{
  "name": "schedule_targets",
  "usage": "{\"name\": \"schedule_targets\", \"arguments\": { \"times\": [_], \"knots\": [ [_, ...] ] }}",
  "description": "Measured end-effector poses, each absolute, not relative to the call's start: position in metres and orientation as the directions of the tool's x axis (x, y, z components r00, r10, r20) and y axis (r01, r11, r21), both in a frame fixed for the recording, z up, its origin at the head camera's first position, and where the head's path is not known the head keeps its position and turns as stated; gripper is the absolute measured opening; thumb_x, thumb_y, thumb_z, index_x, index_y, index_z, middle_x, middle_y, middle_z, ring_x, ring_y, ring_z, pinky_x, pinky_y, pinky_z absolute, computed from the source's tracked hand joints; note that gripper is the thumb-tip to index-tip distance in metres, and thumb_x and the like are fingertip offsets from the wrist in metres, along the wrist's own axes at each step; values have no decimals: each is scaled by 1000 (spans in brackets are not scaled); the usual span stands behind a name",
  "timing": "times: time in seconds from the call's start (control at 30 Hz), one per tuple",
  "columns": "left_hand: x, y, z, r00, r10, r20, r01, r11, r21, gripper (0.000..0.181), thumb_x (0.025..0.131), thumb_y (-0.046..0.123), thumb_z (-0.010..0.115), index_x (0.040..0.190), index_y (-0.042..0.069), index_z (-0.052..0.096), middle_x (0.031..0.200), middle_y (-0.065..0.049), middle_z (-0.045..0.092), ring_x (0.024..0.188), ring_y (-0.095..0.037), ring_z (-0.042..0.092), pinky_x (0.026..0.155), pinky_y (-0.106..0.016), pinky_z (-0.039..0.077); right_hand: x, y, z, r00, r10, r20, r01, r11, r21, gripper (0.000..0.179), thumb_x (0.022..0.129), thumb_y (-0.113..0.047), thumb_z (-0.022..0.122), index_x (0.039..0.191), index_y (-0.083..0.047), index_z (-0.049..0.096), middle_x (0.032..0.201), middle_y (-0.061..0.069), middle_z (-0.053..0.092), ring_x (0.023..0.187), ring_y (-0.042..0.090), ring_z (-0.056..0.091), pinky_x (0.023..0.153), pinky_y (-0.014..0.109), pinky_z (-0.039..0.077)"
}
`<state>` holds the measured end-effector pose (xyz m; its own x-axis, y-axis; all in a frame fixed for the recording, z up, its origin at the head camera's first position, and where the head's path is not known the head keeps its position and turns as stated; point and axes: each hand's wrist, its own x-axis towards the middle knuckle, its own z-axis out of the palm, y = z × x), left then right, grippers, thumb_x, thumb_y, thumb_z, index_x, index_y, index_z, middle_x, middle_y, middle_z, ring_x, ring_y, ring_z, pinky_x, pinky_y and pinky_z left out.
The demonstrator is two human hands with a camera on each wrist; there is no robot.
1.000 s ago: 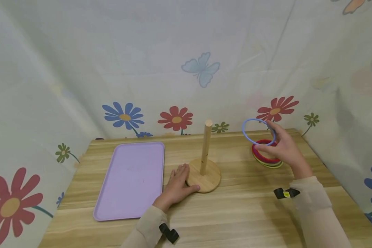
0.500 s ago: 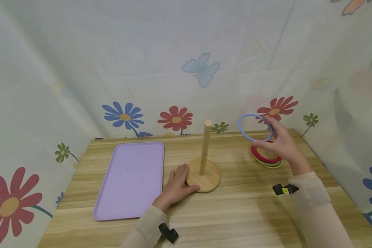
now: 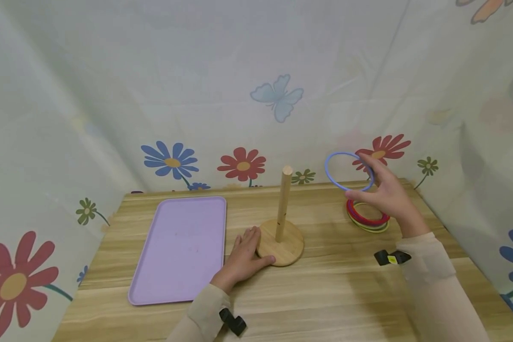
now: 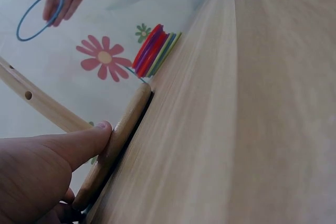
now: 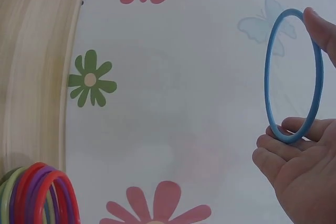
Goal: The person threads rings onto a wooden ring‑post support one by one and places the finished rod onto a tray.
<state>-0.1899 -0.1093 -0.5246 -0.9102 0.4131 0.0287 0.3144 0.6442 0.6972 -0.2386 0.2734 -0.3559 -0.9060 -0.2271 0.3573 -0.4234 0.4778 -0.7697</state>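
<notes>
My left hand [image 3: 245, 256] holds the round base of a wooden peg stand [image 3: 284, 204], its thumb on the near edge and its fingers along the left edge. The upright post carries no ring. Above the back right of the table, my right hand [image 3: 388, 197] holds a thin blue ring [image 5: 288, 139] between thumb and fingers, tilted and apart from the peg. Below that hand lies a stack of rings [image 3: 367, 222], partly covered by it in the head view. Red, purple and yellow-green rings [image 5: 37, 198] show there in the right wrist view.
A flat lilac tray [image 3: 184, 251] lies on the wood-grain table [image 3: 325, 294], left of the stand. A pale cloth with printed flowers [image 3: 278, 142] hangs behind the table and along both sides.
The right hand has lifted the blue ring higher and a little to the left, away from the ring stack. My left hand and the stand have stayed in place.
</notes>
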Motion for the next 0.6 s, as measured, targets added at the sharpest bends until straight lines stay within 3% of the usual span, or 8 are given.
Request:
{"name": "schedule_targets", "arguments": {
  "times": [0.17, 0.23, 0.33, 0.5, 0.6],
  "knots": [
    [-190, -109, -525, -910, 414, 19, 311, 651, 692, 100, 99, 51, 71, 165, -6, 21, 172, -26, 19, 161, -41, 11, 130, -58, 3, -237, 269, -349, -882, -246, 401, -470, 459, -754, 103, 79, 3, 89, 165, -9, 35, 159, 20, 42, 143, 40, 38, 111, 23, 37],
    [-189, -109, -524, -911, 413, 16, 308, 653, 692, 100, 99, 51, 71, 165, -5, 21, 172, -25, 19, 161, -40, 11, 130, -57, 3, -236, 267, -345, -872, -253, 419, -489, 444, -751, 102, 79, 4, 89, 165, -8, 36, 160, 21, 42, 144, 40, 38, 109, 14, 35],
    [-189, -109, -524, -911, 412, 17, 307, 650, 695, 100, 99, 51, 71, 165, -5, 21, 172, -25, 19, 161, -40, 10, 130, -57, 2, -235, 262, -340, -865, -255, 433, -502, 437, -746, 101, 79, 4, 89, 164, -9, 37, 159, 20, 43, 142, 35, 41, 108, 14, 36],
    [-189, -109, -525, -911, 411, 33, 316, 645, 696, 101, 99, 52, 71, 164, -7, 23, 171, -27, 20, 161, -41, 11, 129, -59, 3, -233, 254, -333, -852, -270, 448, -523, 440, -730, 102, 78, 3, 90, 165, -11, 38, 162, 14, 41, 135, 14, 44, 108, 16, 37],
    [-190, -109, -526, -912, 410, 33, 317, 649, 692, 101, 99, 53, 70, 164, -7, 23, 171, -26, 20, 161, -41, 11, 129, -59, 3, -231, 250, -328, -841, -284, 461, -541, 421, -728, 102, 78, 4, 90, 165, -12, 38, 166, 12, 39, 143, 15, 42, 113, 16, 35]
  ]
}}
